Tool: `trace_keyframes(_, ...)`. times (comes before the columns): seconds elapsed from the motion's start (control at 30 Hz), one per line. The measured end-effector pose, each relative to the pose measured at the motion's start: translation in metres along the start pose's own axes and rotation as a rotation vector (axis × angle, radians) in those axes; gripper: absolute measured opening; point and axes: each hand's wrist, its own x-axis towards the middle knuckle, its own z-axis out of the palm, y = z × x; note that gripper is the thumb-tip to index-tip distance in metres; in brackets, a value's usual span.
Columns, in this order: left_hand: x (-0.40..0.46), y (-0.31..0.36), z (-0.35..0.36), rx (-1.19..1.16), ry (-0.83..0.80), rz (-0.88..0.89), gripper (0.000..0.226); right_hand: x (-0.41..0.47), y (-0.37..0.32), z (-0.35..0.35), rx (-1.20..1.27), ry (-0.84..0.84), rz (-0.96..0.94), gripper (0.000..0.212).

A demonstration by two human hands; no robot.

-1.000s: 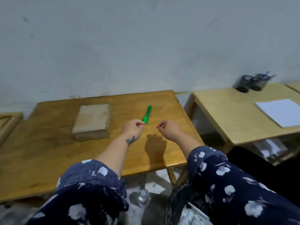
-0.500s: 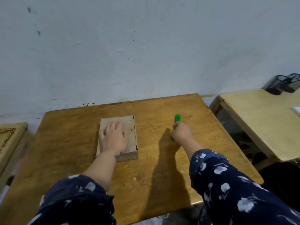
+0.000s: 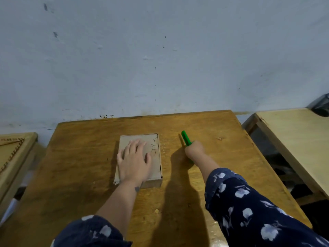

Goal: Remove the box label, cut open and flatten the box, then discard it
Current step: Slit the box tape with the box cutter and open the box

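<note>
A flat brown cardboard box lies in the middle of the wooden table, with dark handwriting along its right side. My left hand rests palm down on the box top, fingers spread. To the right of the box, my right hand is closed around a green cutter. The cutter's far end sticks out past my fingers toward the wall. No label is visible on the box; my left hand hides much of its top.
A pale wooden table stands to the right across a gap, with a dark holder at its back edge. A wooden frame sits at the left. The white wall runs right behind the table.
Both hands were together near the cutter a second ago. My left hand has moved onto the box and stays flat there. My right hand has closed on the green cutter.
</note>
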Motion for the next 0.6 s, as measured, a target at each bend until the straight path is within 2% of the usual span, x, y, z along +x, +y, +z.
trace_keyframes(0.1, 0.004, -0.001, -0.004, -0.023, 0.000, -0.046, 0.049, -0.009, -0.017, 0.000, 0.318, -0.134, -0.022, 0.040)
trace_keyframes(0.23, 0.011, -0.020, -0.009, 0.006, 0.012, -0.164, 0.064, -0.027, -0.033, -0.007, 0.737, -0.355, -0.051, 0.048)
trace_keyframes(0.4, 0.010, -0.035, -0.010, -0.102, -0.124, -0.255, 0.085, -0.049, -0.040, -0.026, 0.938, -0.601, -0.158, 0.066)
trace_keyframes(0.47, 0.006, -0.037, -0.008, -0.142, -0.149, -0.266, 0.087, -0.055, -0.041, -0.029, 0.993, -0.580, -0.189, 0.065)
trace_keyframes(0.6, -0.003, -0.033, -0.007, -0.153, -0.152, -0.231, 0.086, -0.069, -0.040, -0.024, 0.925, -0.390, -0.260, 0.043)
